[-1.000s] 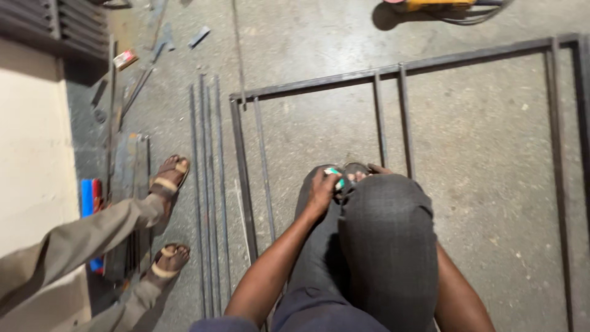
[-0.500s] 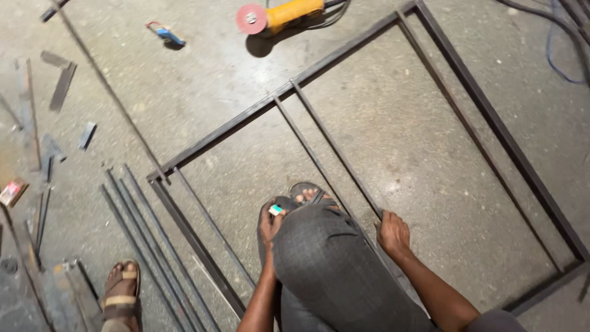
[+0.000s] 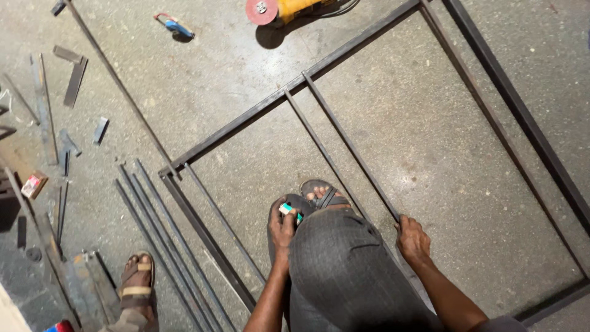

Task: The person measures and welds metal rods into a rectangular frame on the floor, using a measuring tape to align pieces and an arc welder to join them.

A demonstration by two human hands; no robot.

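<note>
On the floor, right hand (image 3: 413, 241) touches one of two bars (image 3: 350, 146).

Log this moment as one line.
left hand: holds small green-white object | right hand: on thin bar | metal frame on floor

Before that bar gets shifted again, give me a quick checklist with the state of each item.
1. Right hand on the thin dark steel bar: ok.
2. Left hand holding the small green-and-white object: ok.
3. Bar's far end meets the rectangular dark steel frame: ok.
4. Bar joined to frame: cannot tell.
5. Yellow angle grinder with red disc away from hands: ok.
6. Bystander's sandalled foot outside frame: ok.
</note>
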